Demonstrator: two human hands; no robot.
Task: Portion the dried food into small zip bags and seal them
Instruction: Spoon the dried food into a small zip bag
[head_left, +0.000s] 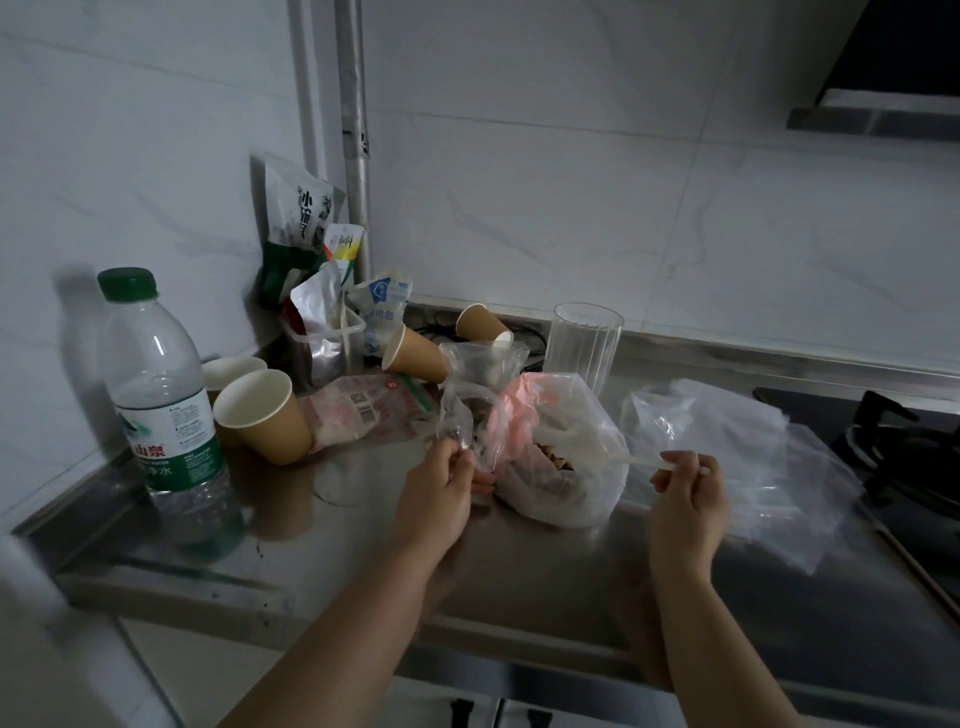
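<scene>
I see my left hand (441, 480) pinching a small clear zip bag (460, 410) beside the big food bag (558, 457); my right hand (685, 488) grips a white spoon (618, 456) reaching into it; bare steel counter (363, 551) runs to the near edge.

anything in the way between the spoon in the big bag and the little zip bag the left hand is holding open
Nothing visible stands between them. The right hand holds the white spoon with its bowl inside the big bag of dried food. The left hand pinches the small zip bag right beside that bag, on its left, so the path is short and clear.
</scene>
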